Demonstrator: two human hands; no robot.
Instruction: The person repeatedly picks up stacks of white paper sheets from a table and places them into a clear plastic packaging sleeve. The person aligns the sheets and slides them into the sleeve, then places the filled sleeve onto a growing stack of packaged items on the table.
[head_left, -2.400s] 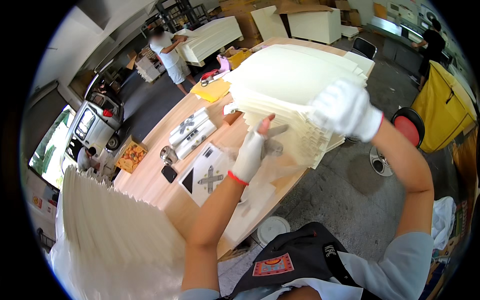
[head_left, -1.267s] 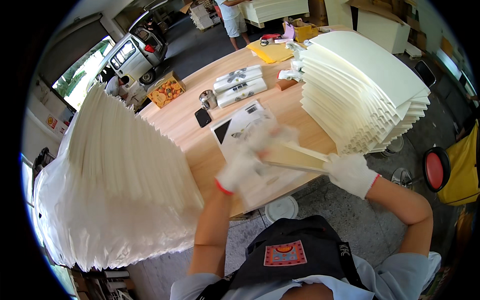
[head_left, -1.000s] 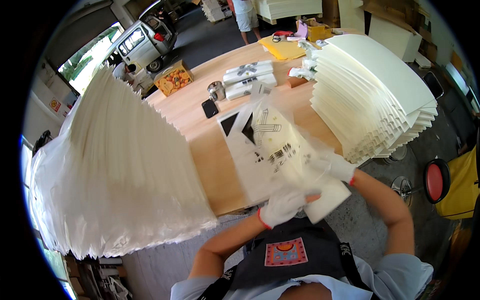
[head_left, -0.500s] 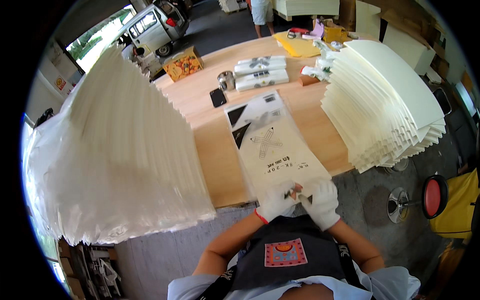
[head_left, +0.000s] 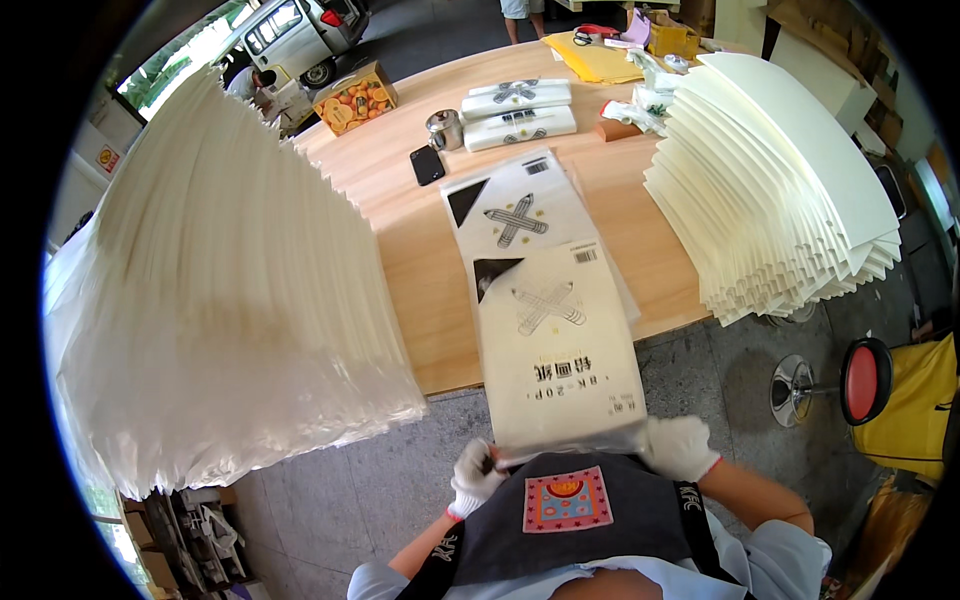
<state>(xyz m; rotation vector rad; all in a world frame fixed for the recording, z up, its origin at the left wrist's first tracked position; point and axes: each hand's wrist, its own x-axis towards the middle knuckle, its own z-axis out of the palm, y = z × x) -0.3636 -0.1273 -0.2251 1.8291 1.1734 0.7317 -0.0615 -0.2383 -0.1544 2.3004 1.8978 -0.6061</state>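
Note:
A clear plastic packet of cream drawing paper, printed with crossed pencils and a black corner, sticks out over the table's front edge toward my apron. My left hand, in a white glove with bare fingertips, is closed at its near left corner. At the near right corner my gloved right hand grips the bag's edge, its fingertips partly hidden. Beneath the packet's far end lie more clear printed bags on the wooden table.
A tall stack of plastic bags stands on the left, and a fanned stack of cream paper on the right. Farther back are a phone, a metal cup, rolled bags and an orange box. A red stool stands at right.
The packet has come nearer to my body, uncovering the printed bag behind it. My hands have moved apart from the middle of its near edge to its two near corners.

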